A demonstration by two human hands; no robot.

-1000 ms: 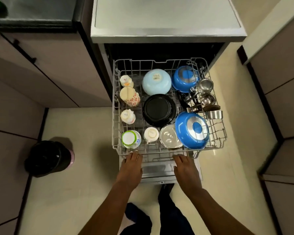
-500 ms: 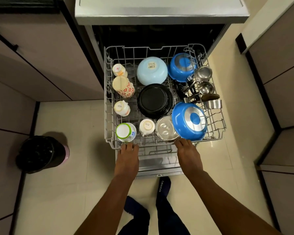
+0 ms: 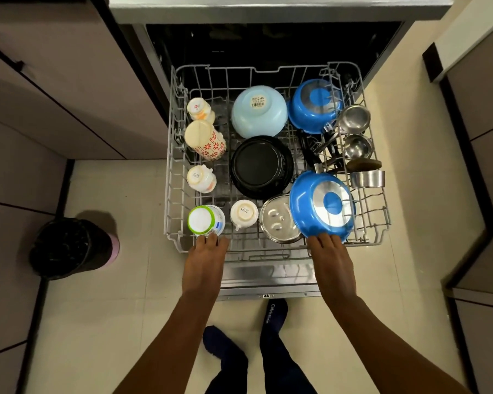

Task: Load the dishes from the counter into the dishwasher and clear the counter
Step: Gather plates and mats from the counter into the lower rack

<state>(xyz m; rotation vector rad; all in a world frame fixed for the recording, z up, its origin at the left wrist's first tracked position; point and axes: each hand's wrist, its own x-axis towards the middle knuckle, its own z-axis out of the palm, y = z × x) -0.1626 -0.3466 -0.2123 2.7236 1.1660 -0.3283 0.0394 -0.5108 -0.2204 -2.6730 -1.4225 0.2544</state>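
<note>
The grey wire dishwasher rack (image 3: 170, 194) is pulled out over the open door (image 3: 268, 277). It holds a light blue bowl (image 3: 258, 112), a black pan (image 3: 261, 166), two blue pans (image 3: 322, 207) (image 3: 313, 106), a steel lid (image 3: 278, 220), several cups (image 3: 201, 179) and steel cups (image 3: 356, 146), all upside down. My left hand (image 3: 204, 265) rests with straight fingers on the rack's front rail by the green-rimmed cup (image 3: 205, 220). My right hand (image 3: 332, 263) presses the front rail below the near blue pan.
The dark dishwasher opening (image 3: 268, 46) lies behind the rack, under the counter edge (image 3: 239, 9). A black bin (image 3: 69, 248) stands on the floor at left. Cabinet fronts (image 3: 54, 89) flank both sides. My feet (image 3: 273, 317) are just before the door.
The rack has slid back toward the dishwasher opening with both hands following it on the front rail. The view has tilted down and closer.
</note>
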